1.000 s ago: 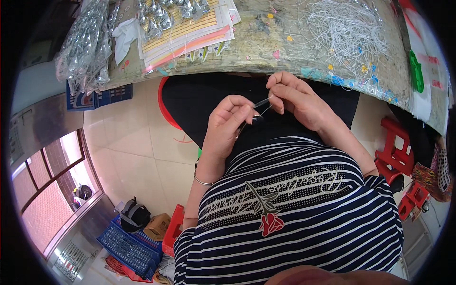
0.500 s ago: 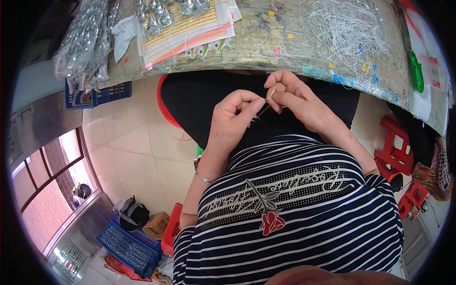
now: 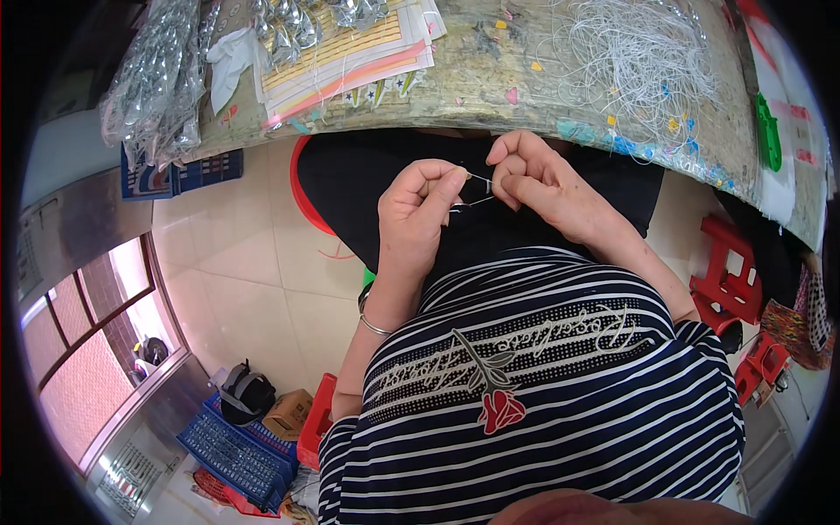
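Note:
Above my lap, my left hand [image 3: 413, 210] pinches a thin white string [image 3: 480, 178] between thumb and forefinger. My right hand [image 3: 544, 182] has its thumb and fingers closed on the other end, with its forefinger raised. Two strands run across the gap between the hands, one above the other. At the left end of the lower strand, under my left fingers, hangs a small shiny dark piece [image 3: 456, 207], too small to make out. A tangled heap of white string [image 3: 643, 66] lies on the table beyond my right hand.
The worn table [image 3: 490, 79] edge runs just past my hands. At its left lie bundles of silvery plastic-wrapped pieces [image 3: 162, 79] and stacked printed sheets [image 3: 350, 66]. A green tool [image 3: 768, 133] lies far right. Red stools [image 3: 731, 262] and blue crates [image 3: 234, 455] stand on the floor.
My left hand has drawn away to the left from my right hand. The string between them has lengthened into two taut strands; my right hand has barely moved.

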A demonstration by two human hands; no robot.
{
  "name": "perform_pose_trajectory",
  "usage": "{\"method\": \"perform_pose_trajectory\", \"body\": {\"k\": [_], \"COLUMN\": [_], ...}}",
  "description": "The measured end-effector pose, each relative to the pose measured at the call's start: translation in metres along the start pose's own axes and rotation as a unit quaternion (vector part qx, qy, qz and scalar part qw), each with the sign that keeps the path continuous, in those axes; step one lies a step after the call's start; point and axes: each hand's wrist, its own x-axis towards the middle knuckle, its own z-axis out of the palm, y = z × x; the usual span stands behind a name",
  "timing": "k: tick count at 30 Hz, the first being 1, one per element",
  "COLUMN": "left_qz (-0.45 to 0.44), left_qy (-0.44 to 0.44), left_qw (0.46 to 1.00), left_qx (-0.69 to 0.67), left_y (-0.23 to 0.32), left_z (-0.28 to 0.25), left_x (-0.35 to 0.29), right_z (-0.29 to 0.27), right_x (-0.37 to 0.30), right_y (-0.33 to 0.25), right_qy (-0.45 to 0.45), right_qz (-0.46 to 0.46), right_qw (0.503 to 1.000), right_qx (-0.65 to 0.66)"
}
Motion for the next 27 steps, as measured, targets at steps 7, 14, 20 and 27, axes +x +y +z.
{"method": "perform_pose_trajectory", "body": {"k": [7, 14, 20, 27], "left_qz": [0.006, 0.013, 0.021, 0.021], "left_qy": [0.008, 0.017, 0.025, 0.040], "left_qw": [1.000, 0.999, 0.999, 0.999], "left_qx": [-0.010, -0.023, -0.027, -0.024], "left_y": [-0.0001, -0.0018, -0.0028, -0.0027], "left_z": [0.0002, -0.0008, -0.0017, -0.0020], "left_x": [-0.0001, 0.0009, 0.0015, 0.0015], "right_z": [0.0014, 0.0026, 0.0007, 0.0005], "right_x": [-0.0013, -0.0025, -0.0011, -0.0016], "right_y": [-0.0010, -0.0036, 0.0003, 0.0019], "right_qy": [0.005, 0.013, 0.002, 0.002], "right_qz": [0.000, 0.007, -0.004, -0.010], "right_qw": [1.000, 1.000, 1.000, 1.000], "right_qx": [0.012, 0.011, -0.014, -0.012]}}
